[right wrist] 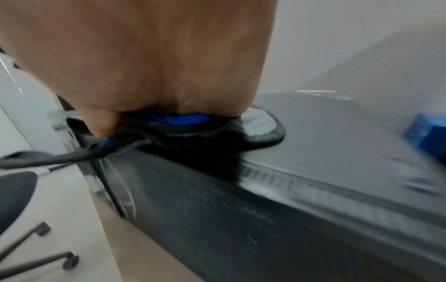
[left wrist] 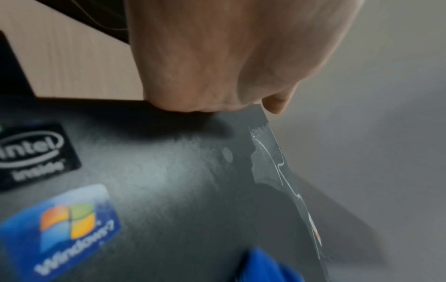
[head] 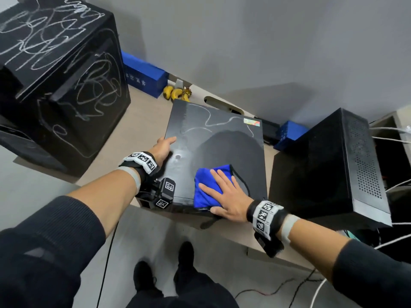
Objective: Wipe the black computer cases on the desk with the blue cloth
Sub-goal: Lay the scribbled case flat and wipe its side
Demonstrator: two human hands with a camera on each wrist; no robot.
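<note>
Both hands lie flat: our right hand (head: 224,196) presses the soft, light blue cloth (head: 208,187) beneath its palm; left hand (head: 162,147) steadies the rigid flat case (head: 222,141) by its edge, fingers straight.

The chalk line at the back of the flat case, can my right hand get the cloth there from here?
Probably yes: the chalk line lies beyond the blue cloth, with only bare case top between.
</note>
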